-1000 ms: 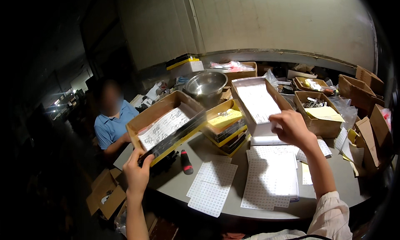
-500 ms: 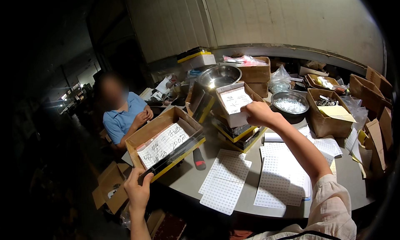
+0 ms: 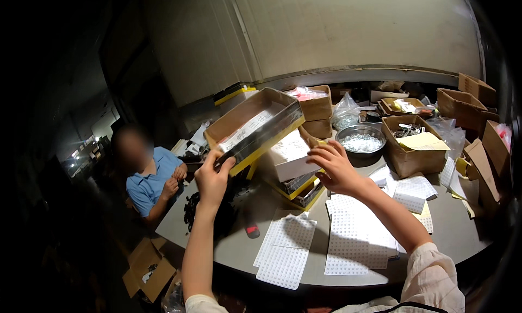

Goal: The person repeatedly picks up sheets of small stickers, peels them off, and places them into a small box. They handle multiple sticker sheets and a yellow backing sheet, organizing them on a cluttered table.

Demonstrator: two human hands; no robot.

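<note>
Nearest you, below and between your two grips, lie printed sheets point(image 3: 285, 253). Your left hand point(image 3: 212, 174) is clamped on the near edge of the black-and-yellow box point(image 3: 272, 136), wrist upright, forearm rising from below; the box tilts, so a firm pinch and a flatter angle should hold its paper slip point(image 3: 251, 129) in place. Your right hand point(image 3: 338, 169) reaches leftward, fingers spread apart at the white box point(image 3: 296, 168); contact is unclear, and a light, even touch would suit its end wall. Beyond that hand sits a metal bowl point(image 3: 361, 151).
</note>
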